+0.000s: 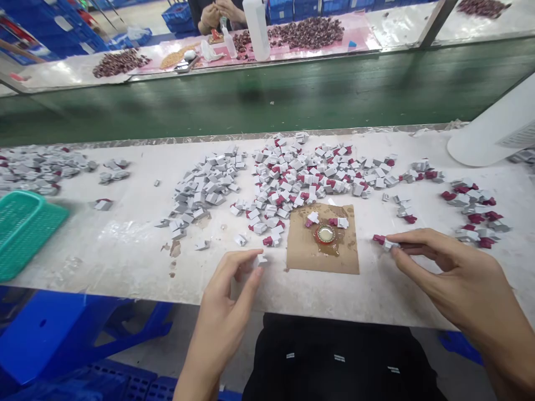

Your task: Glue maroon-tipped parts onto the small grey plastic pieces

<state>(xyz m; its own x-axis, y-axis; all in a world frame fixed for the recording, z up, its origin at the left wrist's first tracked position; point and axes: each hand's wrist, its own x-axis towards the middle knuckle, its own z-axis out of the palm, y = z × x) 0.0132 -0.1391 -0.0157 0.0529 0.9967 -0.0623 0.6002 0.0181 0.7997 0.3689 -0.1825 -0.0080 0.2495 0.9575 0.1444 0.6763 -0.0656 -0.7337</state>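
Observation:
My left hand (234, 301) pinches a small light-grey plastic part (261, 259) between thumb and forefinger, just left of the cardboard. In my right hand (451, 278), thumb and fingers grip a grey-and-maroon plastic part (387, 241), its maroon end pointing left. Between the hands lies a square of brown cardboard (303, 253), wet in patches. On it rests a bottle cap (325, 234) with pale liquid inside, and two grey-and-maroon pieces lie at its far side. Beyond the cardboard spreads a heap of grey-and-maroon parts (301, 172), with a heap of plain grey parts (209, 181) to its left.
Several grey-and-maroon parts (474, 211) lie in rows at right, near a large white bottle (493, 125). A green basket (31, 228) stands at left. Past the table runs a green conveyor belt (209, 103); a person's hands (219, 14) work beyond it. A blue stool (54, 334) sits below left.

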